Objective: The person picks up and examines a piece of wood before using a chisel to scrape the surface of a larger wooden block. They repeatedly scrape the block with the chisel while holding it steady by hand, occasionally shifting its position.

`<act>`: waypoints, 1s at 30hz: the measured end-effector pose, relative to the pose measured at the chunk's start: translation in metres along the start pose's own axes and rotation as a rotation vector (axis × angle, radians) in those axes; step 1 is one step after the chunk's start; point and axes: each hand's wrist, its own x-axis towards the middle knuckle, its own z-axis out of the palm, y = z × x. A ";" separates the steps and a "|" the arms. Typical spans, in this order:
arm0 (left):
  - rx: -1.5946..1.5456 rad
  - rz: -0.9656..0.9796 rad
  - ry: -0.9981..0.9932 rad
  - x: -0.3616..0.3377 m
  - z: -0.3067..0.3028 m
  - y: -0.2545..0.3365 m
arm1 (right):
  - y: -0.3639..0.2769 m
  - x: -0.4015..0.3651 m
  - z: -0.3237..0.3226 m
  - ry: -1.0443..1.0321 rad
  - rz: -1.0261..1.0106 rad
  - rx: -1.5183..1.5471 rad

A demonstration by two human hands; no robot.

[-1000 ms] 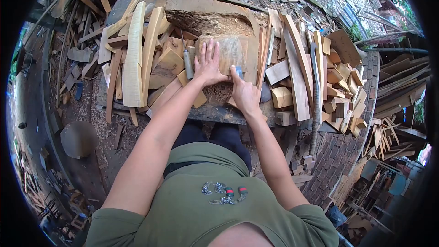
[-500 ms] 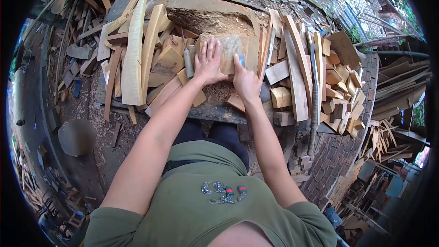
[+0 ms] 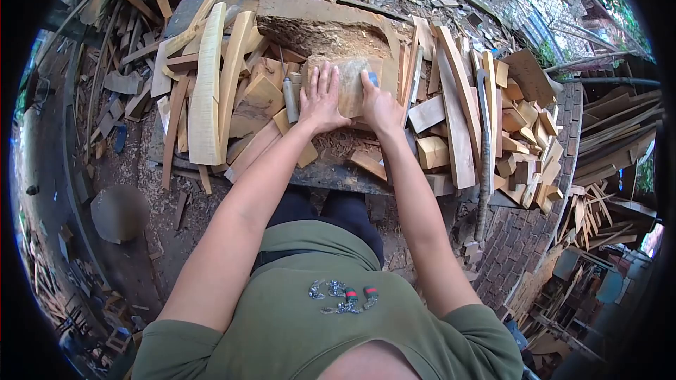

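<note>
My left hand (image 3: 323,102) lies flat with its fingers spread on a pale square wooden board (image 3: 352,74). My right hand (image 3: 380,105) is closed around a small blue object (image 3: 373,79) over the board's right side; most of that object is hidden by the fingers. The board rests against a thick, rough-edged wooden block (image 3: 317,17) behind it. Just left of my left hand, a tool with a grey handle (image 3: 290,100) leans among wood pieces. Wood shavings lie below the board.
Long curved wood pieces (image 3: 206,91) stand at the left of the worktable. On the right are more long pieces (image 3: 456,112), a curved bar with a wrapped handle (image 3: 483,169) and a heap of small offcuts (image 3: 524,148). Scrap wood surrounds the table.
My right hand has shifted slightly up and right along the board with the blue object. My left hand has stayed in nearly the same place.
</note>
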 end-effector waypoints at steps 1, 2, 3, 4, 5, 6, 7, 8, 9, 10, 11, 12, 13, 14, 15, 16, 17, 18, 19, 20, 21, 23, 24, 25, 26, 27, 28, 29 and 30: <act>0.004 0.002 0.004 0.000 -0.001 -0.001 | 0.001 0.008 0.004 0.009 -0.011 0.007; 0.005 -0.001 -0.001 0.000 0.000 0.000 | 0.004 0.012 0.007 0.018 -0.022 0.011; 0.003 -0.003 -0.005 0.000 0.000 0.000 | 0.004 0.007 0.004 0.021 -0.023 0.008; 0.001 -0.004 0.001 0.000 -0.001 0.001 | 0.003 -0.004 0.000 -0.010 -0.008 0.001; 0.001 -0.001 0.002 0.000 -0.001 0.000 | 0.000 -0.015 -0.003 -0.045 0.004 -0.004; 0.000 0.000 -0.001 -0.001 0.000 0.000 | -0.001 -0.027 -0.008 -0.075 0.004 0.022; -0.002 -0.006 -0.001 0.000 -0.001 0.000 | 0.000 -0.025 -0.007 -0.079 -0.001 0.022; 0.004 -0.004 0.006 0.000 0.000 0.000 | 0.002 -0.024 -0.004 -0.069 -0.015 0.021; 0.010 0.001 0.010 -0.001 0.002 0.000 | 0.003 -0.025 -0.002 -0.060 -0.027 0.021; 0.011 0.001 0.000 -0.002 0.003 0.000 | -0.003 -0.014 -0.010 -0.095 0.009 0.031; -0.007 0.006 0.001 -0.003 0.003 0.000 | 0.000 -0.002 -0.007 -0.102 0.018 0.032; -0.021 0.010 0.014 -0.001 0.002 0.000 | 0.001 0.015 -0.004 -0.062 0.004 0.048; -0.017 0.011 0.018 -0.001 0.001 0.000 | 0.002 0.026 0.001 -0.021 -0.011 0.065; -0.014 0.002 0.003 -0.002 -0.001 0.000 | 0.003 0.032 0.007 0.023 -0.010 0.063; -0.014 -0.005 -0.012 -0.002 -0.003 0.002 | 0.002 0.029 0.005 0.030 -0.014 0.064; -0.014 -0.004 -0.005 -0.001 -0.004 0.003 | 0.000 0.020 0.000 -0.005 0.006 0.054; -0.003 -0.009 -0.014 -0.001 -0.006 0.003 | -0.002 0.010 -0.003 -0.041 0.027 0.047; 0.006 -0.016 -0.031 -0.002 -0.005 0.003 | -0.004 -0.003 -0.008 -0.067 0.020 0.044; 0.004 -0.018 -0.036 -0.002 -0.006 0.004 | -0.004 -0.010 -0.010 -0.072 0.022 0.043; 0.007 -0.017 -0.032 -0.002 -0.006 0.004 | -0.004 -0.014 -0.011 -0.100 0.014 0.024; 0.010 -0.020 -0.030 -0.003 -0.005 0.004 | -0.003 -0.018 -0.010 -0.130 0.004 0.005; -0.004 -0.013 -0.015 -0.004 0.000 0.000 | -0.003 -0.001 -0.005 -0.097 0.011 0.059; -0.018 0.004 0.021 -0.002 0.000 0.001 | -0.004 0.014 -0.004 -0.055 0.020 0.062; -0.014 0.007 0.026 -0.001 0.000 0.001 | -0.004 0.025 -0.004 -0.010 0.024 0.066; -0.016 -0.001 0.013 -0.002 0.000 0.001 | -0.005 0.029 -0.003 0.016 0.007 0.070; -0.019 -0.006 0.000 -0.002 -0.001 0.001 | -0.005 0.026 -0.004 0.024 0.006 0.071; -0.021 -0.004 0.009 -0.001 -0.002 0.003 | -0.005 0.018 -0.007 0.001 0.010 0.053; -0.007 -0.005 -0.006 0.000 -0.003 0.002 | -0.007 0.009 -0.008 -0.025 0.011 0.038; 0.008 -0.011 -0.027 -0.001 -0.003 0.000 | -0.010 -0.004 -0.007 -0.028 0.003 0.038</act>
